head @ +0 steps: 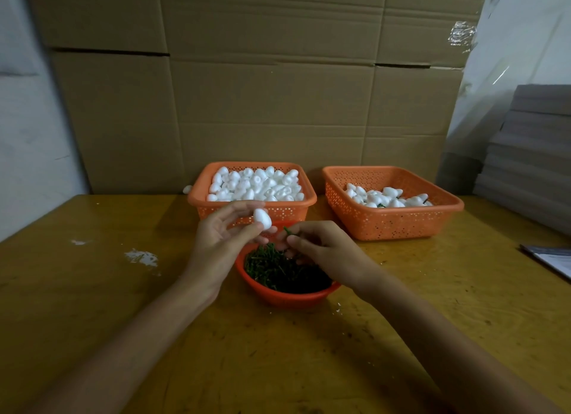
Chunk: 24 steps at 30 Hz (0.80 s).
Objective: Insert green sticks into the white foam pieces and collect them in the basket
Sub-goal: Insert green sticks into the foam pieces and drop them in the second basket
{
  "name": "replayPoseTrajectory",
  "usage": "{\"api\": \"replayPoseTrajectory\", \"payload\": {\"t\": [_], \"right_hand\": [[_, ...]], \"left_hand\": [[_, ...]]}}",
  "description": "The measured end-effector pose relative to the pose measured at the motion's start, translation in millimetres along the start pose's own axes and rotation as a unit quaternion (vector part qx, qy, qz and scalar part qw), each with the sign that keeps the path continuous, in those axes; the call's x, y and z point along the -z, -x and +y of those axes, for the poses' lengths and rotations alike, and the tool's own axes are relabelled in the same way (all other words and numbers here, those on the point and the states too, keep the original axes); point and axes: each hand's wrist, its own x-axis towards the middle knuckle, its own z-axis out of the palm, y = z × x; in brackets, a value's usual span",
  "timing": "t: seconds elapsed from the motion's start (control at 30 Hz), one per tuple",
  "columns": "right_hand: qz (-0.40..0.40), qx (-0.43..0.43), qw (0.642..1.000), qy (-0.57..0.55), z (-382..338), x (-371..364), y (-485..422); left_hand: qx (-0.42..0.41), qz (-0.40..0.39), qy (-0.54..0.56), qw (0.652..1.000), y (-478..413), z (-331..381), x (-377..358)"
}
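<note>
The main risk here is that the green stick [287,230] misses the middle of the foam piece [262,218] and goes in crooked or comes out through the side, because the foam is soft and both things are held in the air with no support under them. The stick is also thin and only its tip shows between the fingers, so it may bend or slip if it is pushed too hard. The foam piece can also pop out of the grip and fall into the red bowl [287,296] of sticks just below. The left hand [222,237] is raised above the bowl with the palm turned inward, and it pinches the foam piece between the thumb and the fingertips. The right hand [318,247] is just beside it, knuckles up, and it grips the stick, pointed at the foam but not yet touching it. The full basket [197,194] stands behind the hands, and the basket for finished pieces [445,213] is to the right
</note>
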Motion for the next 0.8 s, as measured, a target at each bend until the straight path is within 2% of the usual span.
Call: {"api": "replayPoseTrajectory", "payload": {"t": [0.33,0.57,0.8], "right_hand": [[0.007,-0.028,0.999,-0.016,1.6,-2.1,-0.9],[-0.027,-0.033,0.999,0.019,1.1,-2.7,-2.7],[-0.017,-0.017,0.998,0.051,1.2,-2.2,-1.1]], "left_hand": [[0.006,0.006,0.049,0.999,-2.1,-1.1,2.6],[0.001,0.002,0.024,1.0,-1.8,-2.8,4.2],[-0.003,0.002,0.015,1.0,-1.3,-3.0,5.5]]}}
